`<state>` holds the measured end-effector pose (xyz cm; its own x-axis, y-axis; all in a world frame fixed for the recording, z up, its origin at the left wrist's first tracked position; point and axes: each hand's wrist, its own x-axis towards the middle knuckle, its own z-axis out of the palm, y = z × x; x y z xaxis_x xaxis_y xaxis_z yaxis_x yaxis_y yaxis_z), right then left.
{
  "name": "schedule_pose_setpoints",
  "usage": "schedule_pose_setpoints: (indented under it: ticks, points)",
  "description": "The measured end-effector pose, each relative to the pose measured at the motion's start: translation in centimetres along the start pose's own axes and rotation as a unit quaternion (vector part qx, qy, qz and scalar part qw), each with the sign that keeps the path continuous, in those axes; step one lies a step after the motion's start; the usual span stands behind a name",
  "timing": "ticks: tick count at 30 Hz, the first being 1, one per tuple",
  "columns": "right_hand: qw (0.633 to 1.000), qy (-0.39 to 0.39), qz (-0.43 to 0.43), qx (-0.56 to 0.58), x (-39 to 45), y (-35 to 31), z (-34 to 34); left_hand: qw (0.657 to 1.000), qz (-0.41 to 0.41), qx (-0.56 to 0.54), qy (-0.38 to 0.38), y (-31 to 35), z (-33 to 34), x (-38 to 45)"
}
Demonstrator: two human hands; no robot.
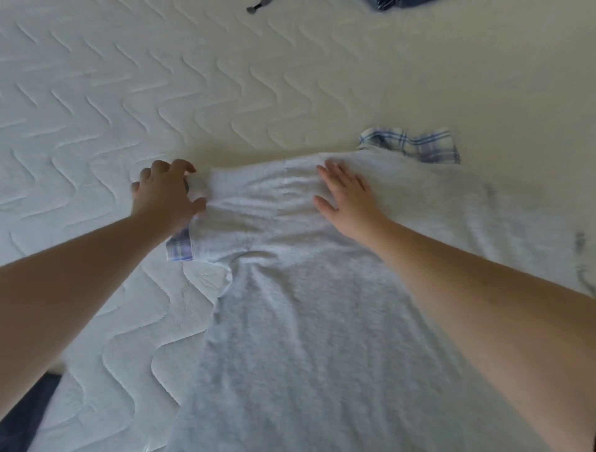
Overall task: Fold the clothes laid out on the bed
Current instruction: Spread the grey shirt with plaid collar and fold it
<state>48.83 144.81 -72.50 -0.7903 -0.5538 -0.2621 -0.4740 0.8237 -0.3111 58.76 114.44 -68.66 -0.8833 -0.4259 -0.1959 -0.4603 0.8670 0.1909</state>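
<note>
Grey shirt (306, 322) lying on quilted mattress (129, 96); left hand (164, 196) pinching its folded sleeve, right hand (346, 196) pressing flat, fingers spread.

Light grey shirt (306, 322) with blue plaid cuffs, spread flat on bed, left sleeve bunched; dark clothes (390, 4) at far edge.

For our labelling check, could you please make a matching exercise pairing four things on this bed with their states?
1. left hand
2. right hand
3. grey shirt
4. plaid cuff

a. lies flat on the fabric, fingers straight
b. spread on the mattress
c. pinches the sleeve end
d. peeks out below the left wrist

Pairs: 1-c, 2-a, 3-b, 4-d
</note>
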Motion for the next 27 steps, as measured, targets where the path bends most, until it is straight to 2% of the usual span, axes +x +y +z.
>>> schedule_pose_setpoints:
  ticks: [2,4,9,12,16,19,22,27]
  points:
    - [0.997,0.067,-0.008,-0.022,-3.1,2.0,-1.1,0.993,0.09,0.009,0.077,2.7,0.3,-1.1]
    - [0.991,0.122,0.022,-0.045,-6.2,4.9,-2.0,0.98,0.172,0.011,0.096,6.2,0.8,-2.0]
    - [0.97,0.183,0.151,-0.05,-12.7,13.5,-4.6,0.939,0.341,0.035,0.033,16.8,3.7,-5.0]
    - [0.953,0.196,0.232,-0.029,-15.9,17.9,-5.9,0.908,0.413,0.064,-0.023,23.3,5.9,-6.8]
    - [0.899,0.201,0.386,0.057,-19.5,22.8,-6.8,0.878,0.463,0.091,-0.083,30.7,8.7,-9.7]
    - [0.851,0.203,0.452,0.172,-21.9,25.6,-6.7,0.859,0.483,0.114,-0.129,35.2,10.4,-11.8]
    - [0.822,0.188,0.458,0.283,-23.5,27.3,-6.6,0.848,0.488,0.128,-0.162,38.6,11.5,-13.3]
    - [0.831,0.141,0.423,0.331,-24.0,28.4,-6.6,0.842,0.491,0.133,-0.179,42.1,12.5,-14.0]
